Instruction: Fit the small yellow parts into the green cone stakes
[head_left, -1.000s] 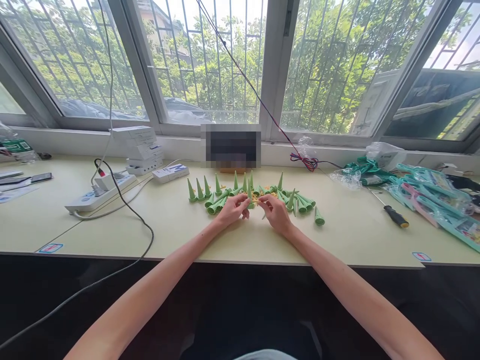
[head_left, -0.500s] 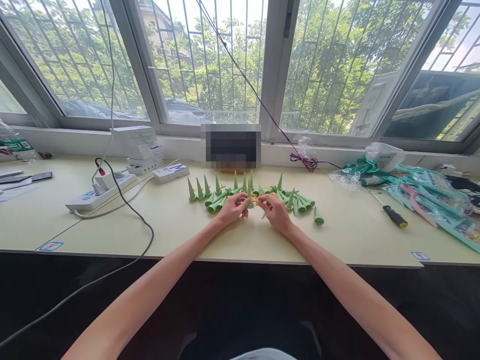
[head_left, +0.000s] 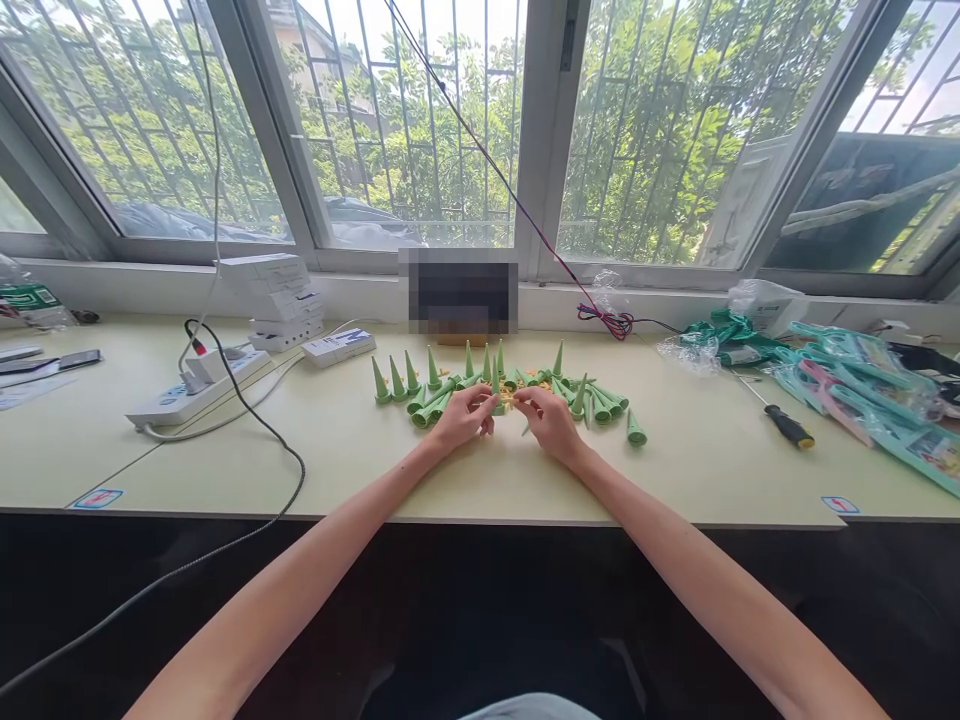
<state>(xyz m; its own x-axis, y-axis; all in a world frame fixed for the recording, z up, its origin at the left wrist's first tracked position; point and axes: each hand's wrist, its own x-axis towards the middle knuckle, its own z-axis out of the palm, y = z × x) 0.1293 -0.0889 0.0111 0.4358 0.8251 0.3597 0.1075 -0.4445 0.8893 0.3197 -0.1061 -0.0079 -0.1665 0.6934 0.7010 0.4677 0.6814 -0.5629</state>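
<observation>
Several green plastic cones [head_left: 431, 398] lie and stand in a cluster at the middle of the pale desk [head_left: 352, 460], with small yellow parts [head_left: 510, 395] among them. My left hand [head_left: 465, 418] is closed in a pinch on one upright green cone [head_left: 496, 385]. My right hand [head_left: 551, 420] is closed in a pinch just to the right of it, fingertips at the yellow parts; what it holds is too small to name. The two hands almost touch. A single cone [head_left: 635, 430] stands apart on the right.
A white power strip [head_left: 195, 388] with a black cable [head_left: 277, 440] lies at the left. Stacked white boxes [head_left: 281, 300] stand behind it. A screwdriver [head_left: 784, 425] and teal packaged goods [head_left: 862, 385] lie at the right. A blurred-out object [head_left: 463, 297] sits by the window sill.
Both hands stay pinched at the same spot over the cones. Only the camera has shifted slightly.
</observation>
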